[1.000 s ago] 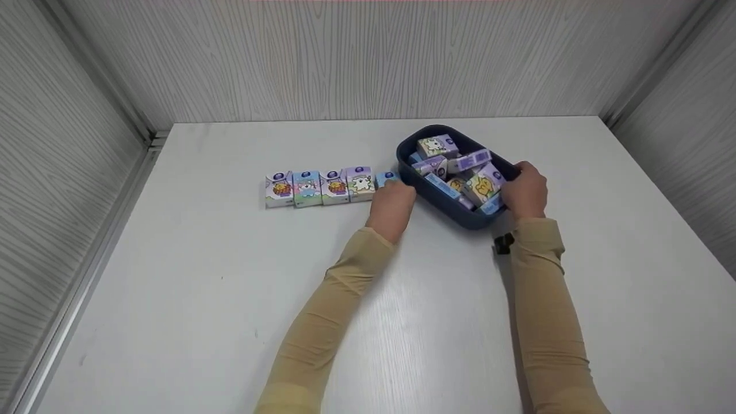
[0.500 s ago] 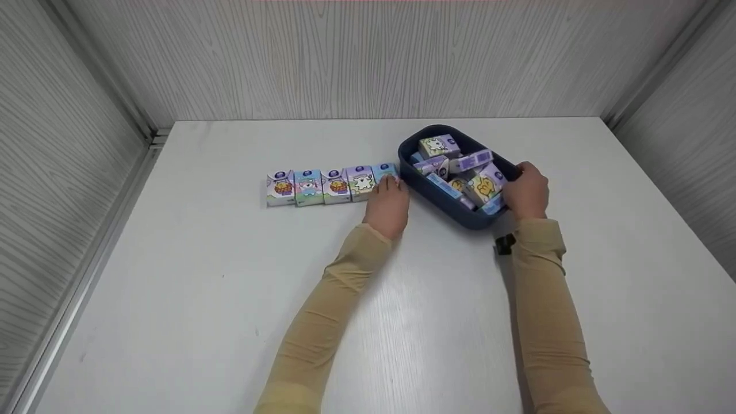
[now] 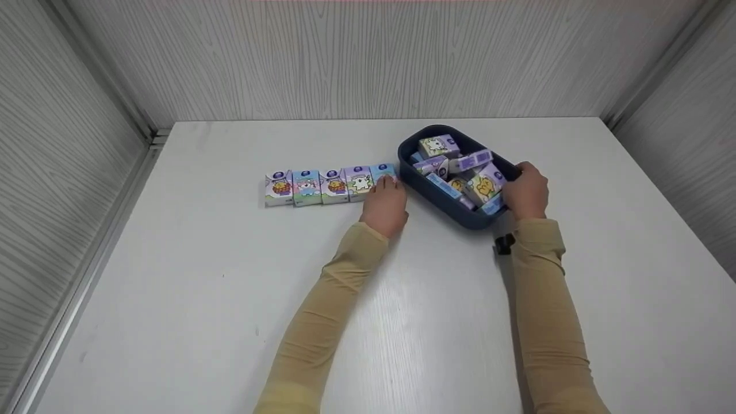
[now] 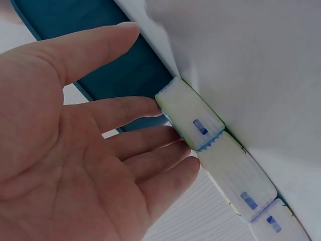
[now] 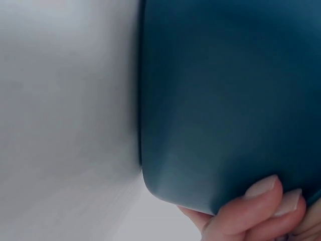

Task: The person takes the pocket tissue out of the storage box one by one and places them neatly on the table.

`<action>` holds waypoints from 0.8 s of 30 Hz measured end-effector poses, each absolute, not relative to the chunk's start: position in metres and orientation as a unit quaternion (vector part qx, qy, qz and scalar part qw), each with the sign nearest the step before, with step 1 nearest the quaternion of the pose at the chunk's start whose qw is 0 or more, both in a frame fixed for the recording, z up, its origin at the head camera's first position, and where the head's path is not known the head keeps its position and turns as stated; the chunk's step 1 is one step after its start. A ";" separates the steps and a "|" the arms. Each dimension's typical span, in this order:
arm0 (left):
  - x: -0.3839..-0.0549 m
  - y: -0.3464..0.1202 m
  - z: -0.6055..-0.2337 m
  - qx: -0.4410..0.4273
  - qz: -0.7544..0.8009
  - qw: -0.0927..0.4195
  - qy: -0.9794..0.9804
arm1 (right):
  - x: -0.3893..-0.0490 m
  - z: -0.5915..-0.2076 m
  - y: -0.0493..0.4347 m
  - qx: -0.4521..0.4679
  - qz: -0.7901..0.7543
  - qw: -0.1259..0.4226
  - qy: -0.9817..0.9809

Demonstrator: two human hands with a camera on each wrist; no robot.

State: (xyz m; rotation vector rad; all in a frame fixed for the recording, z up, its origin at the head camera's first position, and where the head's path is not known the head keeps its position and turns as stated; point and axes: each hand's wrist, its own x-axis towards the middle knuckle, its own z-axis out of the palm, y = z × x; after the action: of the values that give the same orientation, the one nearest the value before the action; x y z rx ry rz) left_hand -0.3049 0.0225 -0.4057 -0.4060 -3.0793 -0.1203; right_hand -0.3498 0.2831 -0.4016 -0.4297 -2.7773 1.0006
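Note:
Several small cartoon-print boxes, like mini tissue packs, lie side by side in a row on the white table. The rightmost is a light-blue box (image 3: pixel 382 170); beside it is a purple-topped box (image 3: pixel 360 183). My left hand (image 3: pixel 385 207) touches the light-blue box with its fingertips. In the left wrist view its fingers are extended and its thumb stands apart. My right hand (image 3: pixel 527 192) grips the right end of a dark blue plastic bin (image 3: pixel 440 204), fingers bent over its rim. Several similar boxes lie jumbled inside, such as a yellow-figured box (image 3: pixel 483 185).
The bin stands slanted just right of the row, close to its last box. A small black object (image 3: pixel 504 244) sits beside the right wrist. Grey wood-grain panels (image 3: pixel 368 63) close off the back and both sides of the table (image 3: pixel 190 276).
My left hand has shifted slightly left and its fingers have straightened. The light-blue box has moved left against the row. The right hand and the bin have hardly moved.

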 end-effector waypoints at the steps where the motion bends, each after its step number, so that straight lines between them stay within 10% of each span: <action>1: -0.305 0.022 -0.405 -0.131 -0.042 0.013 -0.990 | -0.350 -0.401 0.283 -0.144 0.334 0.080 -0.928; 24: -0.306 0.069 -0.395 -0.249 -0.066 0.165 -0.952 | -0.349 -0.403 0.283 -0.137 0.335 0.101 -0.927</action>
State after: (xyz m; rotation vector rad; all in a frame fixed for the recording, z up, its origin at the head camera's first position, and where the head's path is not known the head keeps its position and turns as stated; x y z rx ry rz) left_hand -0.3059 0.0691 -0.3948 -0.7099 -2.7123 -0.1870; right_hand -0.3488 0.2829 -0.4030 -0.4040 -2.7374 0.9901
